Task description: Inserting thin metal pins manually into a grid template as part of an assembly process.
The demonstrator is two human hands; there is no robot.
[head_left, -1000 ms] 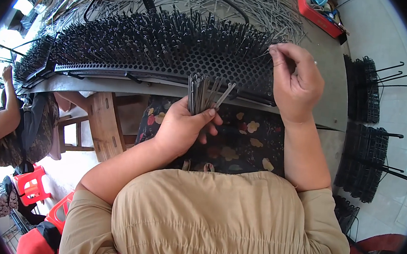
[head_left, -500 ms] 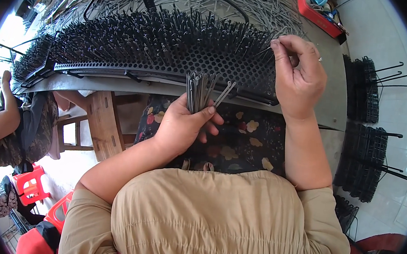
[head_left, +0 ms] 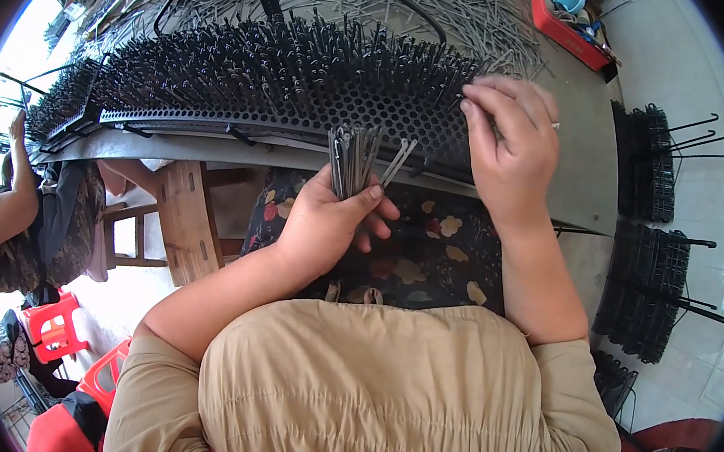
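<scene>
My left hand (head_left: 319, 226) is closed around a bundle of thin grey metal rods (head_left: 353, 163), which stand upright in its grip. A couple of them lean out to the right, apart from the rest. Beyond the bundle is a long black perforated rack (head_left: 372, 111), with many dark hooked rods (head_left: 290, 60) standing in its holes. My right hand (head_left: 514, 158) is over the rack's right end, thumb and forefinger drawn together in a pinch. Whatever the fingertips hold is too small and dark to make out against the rods.
Loose grey rods (head_left: 483, 21) lie scattered on the table (head_left: 587, 164) behind the rack. A red tray (head_left: 568, 33) is at the far right. Black hooked racks (head_left: 645, 285) stand on the right. At left are a wooden stool (head_left: 186, 219), red plastic stools (head_left: 56, 327) and another person's arm (head_left: 15, 209).
My right hand has moved left and slightly down along the rack, its fingers shifting. The left hand keeps the bundle in nearly the same place. The other person's hand has moved slightly.
</scene>
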